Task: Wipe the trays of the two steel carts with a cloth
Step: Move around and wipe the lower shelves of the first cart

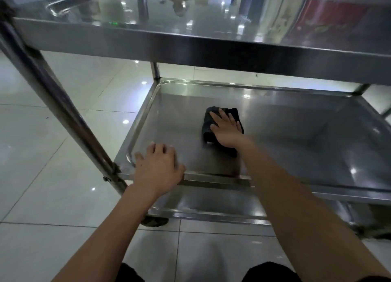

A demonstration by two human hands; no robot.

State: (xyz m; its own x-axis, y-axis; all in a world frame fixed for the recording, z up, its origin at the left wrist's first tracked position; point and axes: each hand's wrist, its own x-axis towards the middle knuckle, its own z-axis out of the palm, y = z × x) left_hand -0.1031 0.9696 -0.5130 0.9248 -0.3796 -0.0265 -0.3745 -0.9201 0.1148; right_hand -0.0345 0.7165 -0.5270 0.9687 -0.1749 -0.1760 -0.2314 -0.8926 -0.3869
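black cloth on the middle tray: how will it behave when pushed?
Likely floppy: the black cloth lies bunched and creased under the flat right hand. It should probably slide easily, since the middle tray is smooth, glossy steel. Looks light; edges may fold over.

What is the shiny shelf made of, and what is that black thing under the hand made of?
The middle tray looks like polished steel: grey, smooth, and mirroring the ceiling lights. The black cloth under the right hand looks like soft fabric, since it bunches and folds; which fibre I cannot tell. The floor seems to be glossy tile, with thin joint lines and bright reflections.
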